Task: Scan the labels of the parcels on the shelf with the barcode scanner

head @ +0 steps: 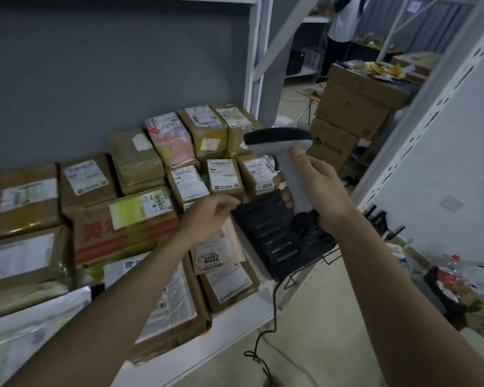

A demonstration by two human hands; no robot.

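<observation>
My right hand [316,191] grips the handle of a grey barcode scanner [282,146], its dark head pointing left over the parcels. Its black cable [263,344] hangs down to the floor. Several taped cardboard parcels with white labels cover the white shelf [235,322]: a small one marked 4926 [256,174], one marked 4032 [218,252], and a larger box with red print [123,227]. My left hand [210,219] hovers above the 4032 parcel with fingers loosely curled, holding nothing.
A black slotted tray [277,238] lies on the shelf's right end under the scanner. White shelf uprights [425,113] stand at right. Stacked brown cartons [352,113] sit behind. A person [344,23] stands at the far back. Bottles and clutter [453,280] lie on the floor at right.
</observation>
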